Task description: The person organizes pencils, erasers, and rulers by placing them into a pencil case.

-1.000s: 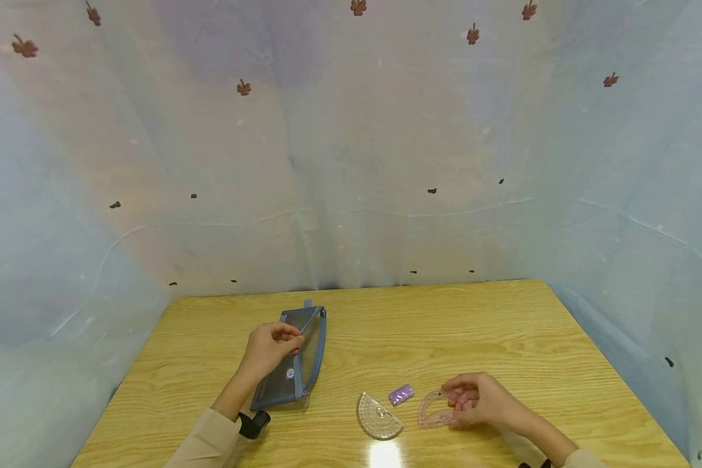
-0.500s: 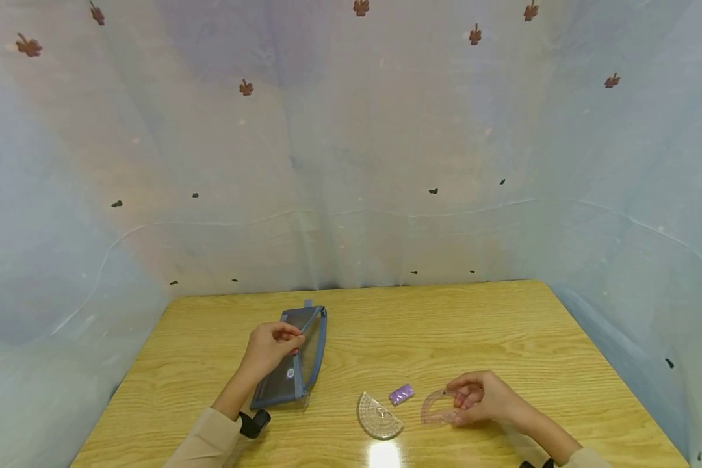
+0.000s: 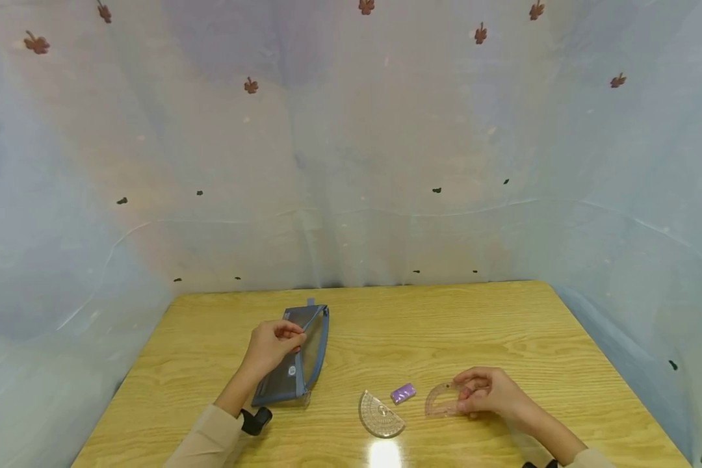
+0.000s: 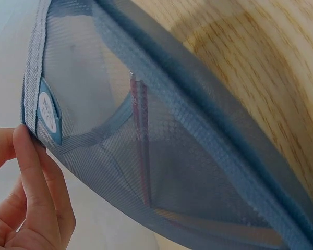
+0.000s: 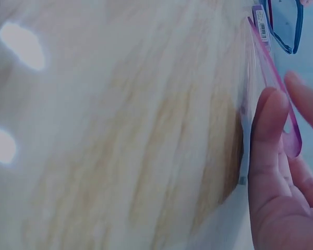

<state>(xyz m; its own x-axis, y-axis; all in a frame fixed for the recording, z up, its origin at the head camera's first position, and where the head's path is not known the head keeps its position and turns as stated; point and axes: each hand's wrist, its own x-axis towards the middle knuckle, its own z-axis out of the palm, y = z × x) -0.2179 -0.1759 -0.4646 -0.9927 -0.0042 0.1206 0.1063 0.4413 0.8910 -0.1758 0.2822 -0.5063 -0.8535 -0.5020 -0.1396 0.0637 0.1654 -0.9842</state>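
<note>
Lower left-centre: your left hand (image 3: 271, 344) pinches the edge of the mesh pencil case (image 3: 279, 379), apparently holding its mouth apart. Lower centre: clear protractor (image 3: 377, 419), purple eraser (image 3: 403, 393), loose. Lower right: your right hand (image 3: 491, 393) pinches one side of the pink-tinted protractor (image 3: 442, 412).

Soft light is filling the head view, while white glare (image 3: 384, 454) is shining on the worktop (image 3: 474, 325) below and between the hands (image 3: 269, 346) (image 3: 493, 393). The right wrist view is looking bluish and blurry.
</note>
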